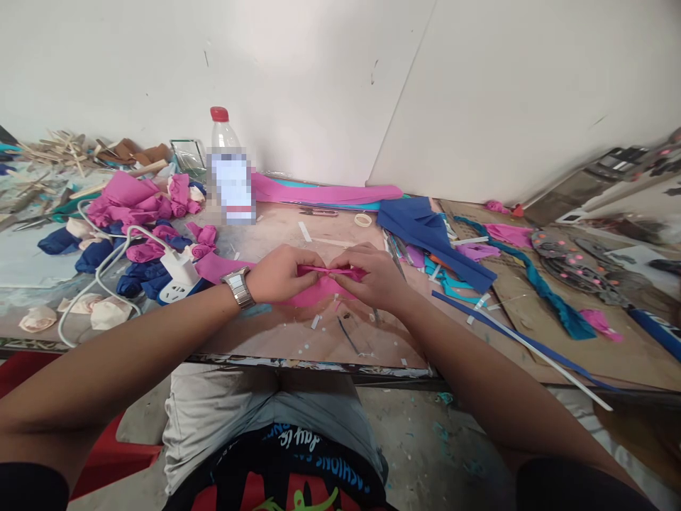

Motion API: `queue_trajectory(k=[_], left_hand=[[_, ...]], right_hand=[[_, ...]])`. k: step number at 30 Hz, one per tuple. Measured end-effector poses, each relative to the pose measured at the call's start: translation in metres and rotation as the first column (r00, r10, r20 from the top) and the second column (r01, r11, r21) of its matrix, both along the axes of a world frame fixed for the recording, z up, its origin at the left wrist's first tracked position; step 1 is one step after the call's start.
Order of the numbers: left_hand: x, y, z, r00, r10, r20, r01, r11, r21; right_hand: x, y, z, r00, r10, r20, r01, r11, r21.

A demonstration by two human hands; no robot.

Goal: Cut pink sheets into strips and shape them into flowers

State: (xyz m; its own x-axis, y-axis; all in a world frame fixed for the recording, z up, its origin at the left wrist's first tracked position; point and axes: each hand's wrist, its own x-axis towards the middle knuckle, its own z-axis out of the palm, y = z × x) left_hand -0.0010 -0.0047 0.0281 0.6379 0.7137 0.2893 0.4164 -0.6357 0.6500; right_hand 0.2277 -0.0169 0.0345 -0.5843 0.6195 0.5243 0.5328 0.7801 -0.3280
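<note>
A bright pink fabric strip [306, 292] lies across the middle of the worktable, its upper edge gathered between my hands. My left hand [281, 273], with a metal watch at the wrist, pinches that edge from the left. From the right, my right hand [369, 273] pinches the same edge, its fingertips almost touching those of my left hand. The strip's left part runs behind the left wrist. Small scissors [318, 212] and a tape ring [362, 220] lie beyond the hands.
A bottle [220, 115] stands behind a lit phone [231, 186]. Fabric flowers [130, 202], a white cable and a power strip [178, 289] are at the left. Blue fabric [418, 223], a white stick [558, 369] and cardboard [518, 312] lie at the right.
</note>
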Motion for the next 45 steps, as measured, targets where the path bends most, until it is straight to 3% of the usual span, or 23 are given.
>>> queue_trajectory(k=[11, 32, 40, 45], left_hand=[[-0.0005, 0.0013, -0.0017, 0.999, -0.035, 0.041, 0.037, 0.998, -0.046], [-0.0002, 0.0018, -0.002, 0.997, -0.027, 0.073, 0.03, 0.999, -0.044], [-0.0003, 0.0026, -0.0029, 0.999, -0.017, 0.042, 0.019, 0.999, -0.035], [-0.0011, 0.0017, -0.0018, 1.0, -0.025, -0.01, 0.025, 0.999, 0.046]], right_hand=[[0.0012, 0.0005, 0.001, 1.0, 0.02, 0.0, -0.02, 0.998, 0.054], [0.0017, 0.0015, -0.0009, 1.0, -0.003, -0.015, 0.003, 0.999, 0.042], [0.0015, -0.0005, 0.001, 0.999, -0.029, -0.036, 0.029, 0.999, -0.023], [0.0023, 0.0007, 0.0009, 0.996, -0.057, -0.065, 0.05, 0.994, -0.098]])
